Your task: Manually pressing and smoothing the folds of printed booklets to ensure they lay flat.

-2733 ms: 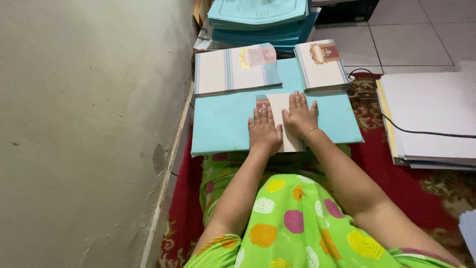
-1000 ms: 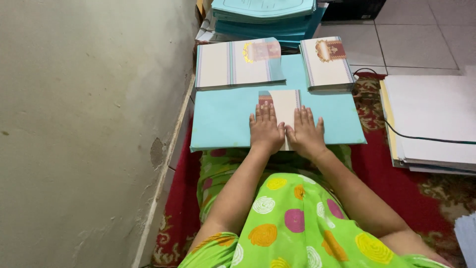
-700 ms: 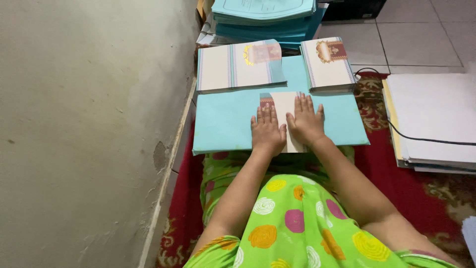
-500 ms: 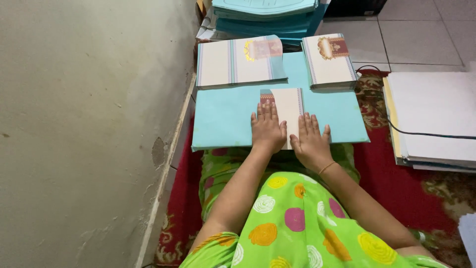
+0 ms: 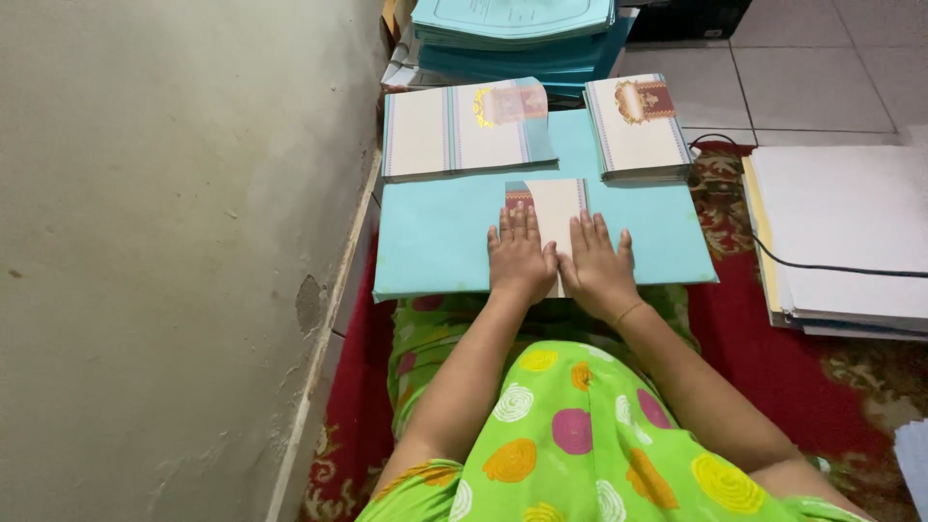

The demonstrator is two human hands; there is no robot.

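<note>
Small cream folded card (image 5: 559, 198) lying at centre of flat light-blue paper sheet (image 5: 435, 237); left hand (image 5: 519, 263) and right hand (image 5: 596, 268) pressing it, fingers spread flat, gripping nothing. Right hand sliding back toward 6 o'clock since earlier, smoothing continuing. Cream card stacks (image 5: 464, 126) at 12.

Soft, even indoor light; sharp, faint shadows.

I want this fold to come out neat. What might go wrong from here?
Both hands, left hand and right hand, press flat on the cream card, which may slide on the smooth blue sheet. The sheet overhangs the lap, so it may bend. The nearby card stack might get nudged.
</note>
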